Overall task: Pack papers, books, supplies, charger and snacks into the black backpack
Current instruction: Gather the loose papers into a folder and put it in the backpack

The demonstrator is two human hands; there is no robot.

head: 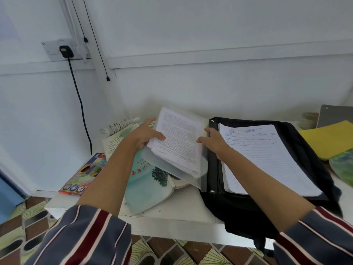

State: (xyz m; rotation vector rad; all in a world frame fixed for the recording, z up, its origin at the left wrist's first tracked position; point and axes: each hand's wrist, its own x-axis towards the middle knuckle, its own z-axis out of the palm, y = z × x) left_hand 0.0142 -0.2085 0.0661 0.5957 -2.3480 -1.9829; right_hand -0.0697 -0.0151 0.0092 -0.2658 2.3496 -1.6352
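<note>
My left hand (145, 137) pinches the left edge of the printed papers (177, 144), thumb on top, fingers under. My right hand (214, 140) grips their right edge, thumb on the top sheet. The stack sits tilted in a clear plastic sleeve (191, 177), over a teal textbook (147, 186). Black backpack (238, 209) lies flat on the white desk (181, 205), just right of the stack, with lined sheets (267, 159) on it. Coloured pencil box (84, 175) is at the desk's left edge.

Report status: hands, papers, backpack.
Left hand and right hand both grip the papers. Papers raised over the books, not yet in the backpack. Lined pad lies on the backpack, maybe in the way.
</note>
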